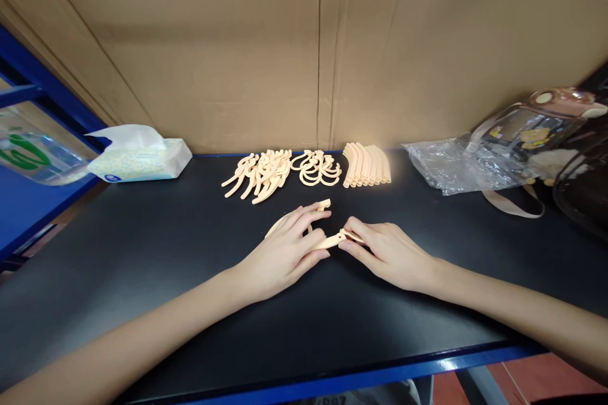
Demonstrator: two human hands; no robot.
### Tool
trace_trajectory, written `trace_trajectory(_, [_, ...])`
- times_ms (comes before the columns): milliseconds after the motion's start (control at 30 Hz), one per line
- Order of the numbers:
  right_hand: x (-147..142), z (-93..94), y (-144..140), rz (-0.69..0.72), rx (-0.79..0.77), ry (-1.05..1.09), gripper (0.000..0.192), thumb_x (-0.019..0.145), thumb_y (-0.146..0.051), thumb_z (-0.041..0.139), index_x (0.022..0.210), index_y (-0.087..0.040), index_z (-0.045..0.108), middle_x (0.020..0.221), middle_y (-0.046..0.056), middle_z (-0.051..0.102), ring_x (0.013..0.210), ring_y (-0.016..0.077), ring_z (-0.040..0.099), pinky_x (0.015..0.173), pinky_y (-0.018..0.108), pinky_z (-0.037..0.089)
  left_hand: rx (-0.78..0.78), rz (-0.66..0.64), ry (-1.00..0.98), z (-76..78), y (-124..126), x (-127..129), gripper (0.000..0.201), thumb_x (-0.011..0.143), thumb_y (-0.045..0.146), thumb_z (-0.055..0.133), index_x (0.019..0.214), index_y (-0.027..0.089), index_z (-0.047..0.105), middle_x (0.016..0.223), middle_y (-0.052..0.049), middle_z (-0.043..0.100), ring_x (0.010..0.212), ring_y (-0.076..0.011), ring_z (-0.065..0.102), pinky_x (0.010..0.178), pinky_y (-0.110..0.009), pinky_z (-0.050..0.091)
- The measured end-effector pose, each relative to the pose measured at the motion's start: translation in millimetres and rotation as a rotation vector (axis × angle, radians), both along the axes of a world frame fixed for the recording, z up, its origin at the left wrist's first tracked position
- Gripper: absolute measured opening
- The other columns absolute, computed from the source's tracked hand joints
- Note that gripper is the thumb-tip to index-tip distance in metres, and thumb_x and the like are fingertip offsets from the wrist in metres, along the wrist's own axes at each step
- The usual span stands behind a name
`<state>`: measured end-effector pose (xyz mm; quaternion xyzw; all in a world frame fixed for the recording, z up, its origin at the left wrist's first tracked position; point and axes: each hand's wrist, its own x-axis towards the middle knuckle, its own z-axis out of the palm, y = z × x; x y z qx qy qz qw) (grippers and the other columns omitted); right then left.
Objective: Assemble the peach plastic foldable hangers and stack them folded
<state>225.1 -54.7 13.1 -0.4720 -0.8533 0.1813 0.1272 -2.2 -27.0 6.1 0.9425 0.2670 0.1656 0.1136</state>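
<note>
Left hand [289,247]: palm down on the matte black counter [142,247], fingers curled over a slim, peach-coloured plastic piece [327,242], pinning it flat.
Right hand [387,252]: palm down, thumb and forefinger pinched on the same piece's near end, fingertips just beside those of the left hand.
Beyond the hands, along the cardboard wall [304,44]:
- pile of curved, pronged plastic parts [259,176], smooth, same peach tone;
- cluster of hooked ring-shaped parts [319,168];
- neat row of ribbed curved strips [367,166].

Far left of the left hand: soft tissue pack [142,157]. Far right of the right hand: crinkled clear plastic bag [451,168].
</note>
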Motion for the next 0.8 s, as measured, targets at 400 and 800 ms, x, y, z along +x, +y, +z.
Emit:
trace_trajectory(400, [4.4,-5.0,2.0,0.082,0.088,-0.143,0.022,0.102,-0.034,0.029,0.087,-0.022,0.04,0.07,0.0,0.063,0.056,0.0176,0.06,0.051,0.026,0.029,0.03,-0.019,0.022,-1.1,0.3,-0.6,0.02,0.099,0.031,0.04,0.094,0.019,0.055,0.141,-0.01,0.045,0.14,-0.0238,0.029,0.115,-0.047,0.028])
trace_trajectory(800, [9.4,-15.5,8.5,0.229,0.492,-0.36,0.034,0.103,-0.032,0.024,0.084,-0.018,0.048,0.066,0.002,0.062,0.051,0.0154,0.059,0.046,0.03,0.019,0.045,-0.053,0.04,-2.3,1.5,-0.4,0.022,0.1,0.031,0.038,0.095,0.019,0.056,0.14,-0.009,0.047,0.14,-0.024,0.028,0.116,-0.048,0.027])
